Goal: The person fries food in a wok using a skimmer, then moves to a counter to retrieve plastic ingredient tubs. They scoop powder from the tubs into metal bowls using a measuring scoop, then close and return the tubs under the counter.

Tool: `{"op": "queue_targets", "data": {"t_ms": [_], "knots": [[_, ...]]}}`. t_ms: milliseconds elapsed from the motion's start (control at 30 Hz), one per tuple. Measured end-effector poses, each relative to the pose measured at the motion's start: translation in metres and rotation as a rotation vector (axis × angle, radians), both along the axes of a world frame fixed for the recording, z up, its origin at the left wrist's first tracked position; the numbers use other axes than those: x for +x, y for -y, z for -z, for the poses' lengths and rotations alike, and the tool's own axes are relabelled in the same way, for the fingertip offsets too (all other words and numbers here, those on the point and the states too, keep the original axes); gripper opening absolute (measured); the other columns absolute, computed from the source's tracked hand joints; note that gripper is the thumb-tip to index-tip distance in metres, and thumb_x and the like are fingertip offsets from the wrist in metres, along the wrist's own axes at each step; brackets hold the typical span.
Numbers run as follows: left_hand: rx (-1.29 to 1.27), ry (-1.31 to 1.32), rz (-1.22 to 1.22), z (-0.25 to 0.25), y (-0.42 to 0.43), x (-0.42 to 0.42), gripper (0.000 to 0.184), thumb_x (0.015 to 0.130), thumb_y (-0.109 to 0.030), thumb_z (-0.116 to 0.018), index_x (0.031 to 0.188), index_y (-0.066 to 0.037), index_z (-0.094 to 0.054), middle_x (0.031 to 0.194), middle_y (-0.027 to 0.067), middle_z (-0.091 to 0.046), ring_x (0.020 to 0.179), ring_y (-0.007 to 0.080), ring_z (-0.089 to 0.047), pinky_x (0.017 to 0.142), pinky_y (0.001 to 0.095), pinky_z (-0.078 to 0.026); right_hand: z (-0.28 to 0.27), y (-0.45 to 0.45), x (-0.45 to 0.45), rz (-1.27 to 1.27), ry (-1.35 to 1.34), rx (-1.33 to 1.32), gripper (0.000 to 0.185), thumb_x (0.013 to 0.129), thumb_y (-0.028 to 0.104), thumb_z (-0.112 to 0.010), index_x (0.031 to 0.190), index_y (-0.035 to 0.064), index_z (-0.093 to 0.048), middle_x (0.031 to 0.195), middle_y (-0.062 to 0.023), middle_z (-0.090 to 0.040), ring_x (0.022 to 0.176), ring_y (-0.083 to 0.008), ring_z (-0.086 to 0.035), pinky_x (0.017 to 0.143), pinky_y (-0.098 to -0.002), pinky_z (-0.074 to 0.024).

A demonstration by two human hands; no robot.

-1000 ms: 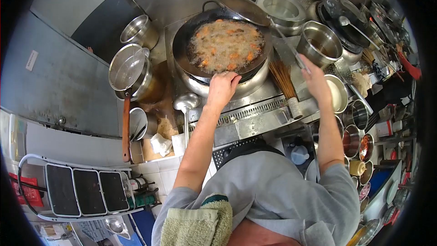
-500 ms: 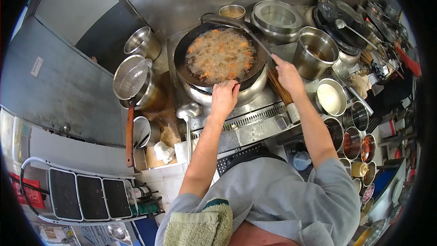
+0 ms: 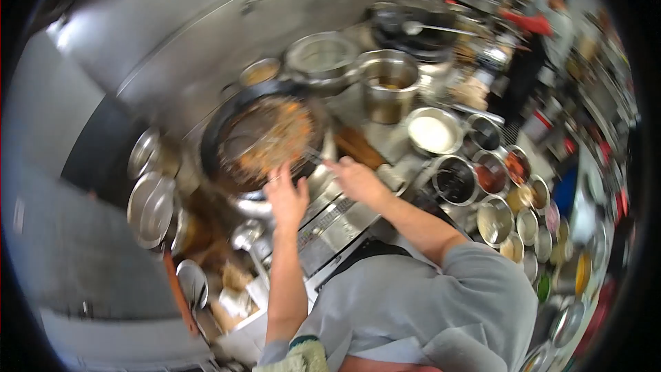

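One dark wok (image 3: 211, 139) sits ahead of the person, with orange and brown pieces of food (image 3: 290, 132) crowded toward its right side, blurred by motion. The left hand (image 3: 286, 194) is at the near rim, fingers stretched out and thumb apart, gripping nothing; whether it touches the rim I cannot tell. The right hand (image 3: 358, 180) is curled around a slim metal handle (image 3: 314, 156) that runs into the wok – its far end is too blurred to make out. Just beside the right hand lies a bamboo brush (image 3: 361, 147). A ladle (image 3: 246, 235) rests left of the left forearm, near a strainer (image 3: 151, 208) with a wooden handle. Right of the wok stand a deep steel pot (image 3: 389, 101) and – nearer – a bowl of something white (image 3: 434, 133).
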State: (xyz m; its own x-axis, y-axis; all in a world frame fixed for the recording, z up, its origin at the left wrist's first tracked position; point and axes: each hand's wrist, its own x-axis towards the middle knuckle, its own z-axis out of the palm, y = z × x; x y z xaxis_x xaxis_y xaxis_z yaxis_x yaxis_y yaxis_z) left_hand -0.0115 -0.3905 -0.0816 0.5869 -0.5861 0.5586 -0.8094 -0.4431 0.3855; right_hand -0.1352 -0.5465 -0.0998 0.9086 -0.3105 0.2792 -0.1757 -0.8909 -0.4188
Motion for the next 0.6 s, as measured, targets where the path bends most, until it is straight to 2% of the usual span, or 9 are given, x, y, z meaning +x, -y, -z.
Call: {"op": "queue_targets", "data": {"t_ms": [100, 167, 267, 300, 367, 433, 467, 500, 600], "knots": [[0.04, 0.031, -0.008, 0.0, 0.0, 0.001, 0.042, 0.077, -0.012, -0.063, 0.117, -0.005, -0.052, 0.108, 0.0179, -0.055, 0.098, 0.0367, -0.053, 0.083, 0.0466, -0.039, -0.011, -0.017, -0.02, 0.021, 0.04, 0.146, 0.053, 0.081, 0.01, -0.061, 0.132, 0.0085, -0.048, 0.097, -0.0214, -0.057, 0.092, -0.0358, -0.061, 0.081, -0.0413, -0.0503], [0.022, 0.052, 0.014, 0.002, -0.001, 0.002, 0.04, 0.076, -0.01, -0.062, 0.114, -0.003, -0.052, 0.103, 0.0193, -0.057, 0.096, 0.0369, -0.054, 0.083, 0.0463, -0.039, -0.021, -0.031, -0.038, 0.041, 0.061, 0.279, 0.054, 0.083, 0.012, -0.062, 0.134, 0.0078, -0.046, 0.102, -0.0226, -0.057, 0.095, -0.038, -0.059, 0.085, -0.0421, -0.0483], [0.048, 0.038, 0.044, -0.001, -0.005, 0.002, 0.039, 0.075, -0.008, -0.062, 0.113, -0.001, -0.052, 0.102, 0.0202, -0.058, 0.096, 0.0372, -0.054, 0.083, 0.0459, -0.039, -0.011, -0.043, -0.067, 0.06, 0.159, 0.445, 0.055, 0.086, 0.017, -0.063, 0.136, 0.0067, -0.043, 0.099, -0.0199, -0.061, 0.087, -0.0346, -0.061, 0.078, -0.0409, -0.0488], [0.042, 0.017, 0.06, 0.001, -0.007, 0.004, 0.041, 0.075, -0.007, -0.062, 0.114, -0.001, -0.052, 0.102, 0.0202, -0.058, 0.096, 0.0374, -0.054, 0.084, 0.0457, -0.039, -0.011, -0.048, -0.082, 0.097, 0.15, 0.461, 0.055, 0.087, 0.018, -0.062, 0.136, 0.0046, -0.041, 0.093, -0.0184, -0.062, 0.083, -0.0329, -0.061, 0.075, -0.0392, -0.0488], [0.043, 0.004, 0.073, 0.004, -0.007, 0.007, 0.044, 0.075, -0.007, -0.063, 0.117, -0.001, -0.05, 0.103, 0.0199, -0.058, 0.095, 0.0363, -0.055, 0.084, 0.0456, -0.039, -0.008, -0.052, -0.118, 0.126, 0.112, 0.516, 0.05, 0.088, 0.018, -0.062, 0.133, 0.0019, -0.045, 0.09, -0.0191, -0.063, 0.081, -0.0322, -0.061, 0.074, -0.0387, -0.0491], [0.023, 0.008, 0.102, 0.0, -0.009, 0.008, 0.045, 0.075, -0.007, -0.063, 0.118, -0.001, -0.049, 0.102, 0.0197, -0.058, 0.093, 0.0355, -0.056, 0.084, 0.0454, -0.039, 0.019, -0.051, -0.158, 0.191, 0.025, 0.508, 0.043, 0.089, 0.019, -0.061, 0.126, 0.0005, -0.052, 0.095, -0.0204, -0.065, 0.083, -0.0328, -0.063, 0.075, -0.0391, -0.0502], [0.033, -0.051, 0.114, -0.001, -0.01, 0.009, 0.046, 0.076, -0.007, -0.063, 0.119, -0.001, -0.049, 0.101, 0.0193, -0.059, 0.09, 0.0344, -0.057, 0.083, 0.045, -0.039, 0.021, -0.058, -0.18, 0.227, 0.073, 0.467, 0.036, 0.089, 0.02, -0.06, 0.119, -0.0005, -0.057, 0.103, -0.0212, -0.065, 0.088, -0.0342, -0.065, 0.078, -0.0388, -0.0511], [0.047, -0.109, 0.126, -0.002, -0.01, 0.009, 0.047, 0.076, -0.007, -0.063, 0.12, -0.002, -0.049, 0.099, 0.0189, -0.06, 0.087, 0.0334, -0.058, 0.083, 0.0446, -0.039, 0.045, -0.06, -0.205, 0.28, 0.073, 0.451, 0.034, 0.089, 0.018, -0.06, 0.119, 0.0025, -0.059, 0.093, -0.0186, -0.067, 0.076, -0.0287, -0.065, 0.07, -0.036, -0.051], [0.045, -0.147, 0.124, -0.008, -0.012, 0.006, 0.048, 0.075, -0.007, -0.064, 0.121, -0.002, -0.049, 0.095, 0.0175, -0.061, 0.082, 0.0316, -0.059, 0.082, 0.0436, -0.039, 0.131, -0.076, -0.289, 0.575, -0.259, 0.48, 0.033, 0.086, 0.022, -0.061, 0.114, 0.0048, -0.062, 0.097, -0.0188, -0.067, 0.084, -0.0347, -0.065, 0.075, -0.0407, -0.0514]]}}
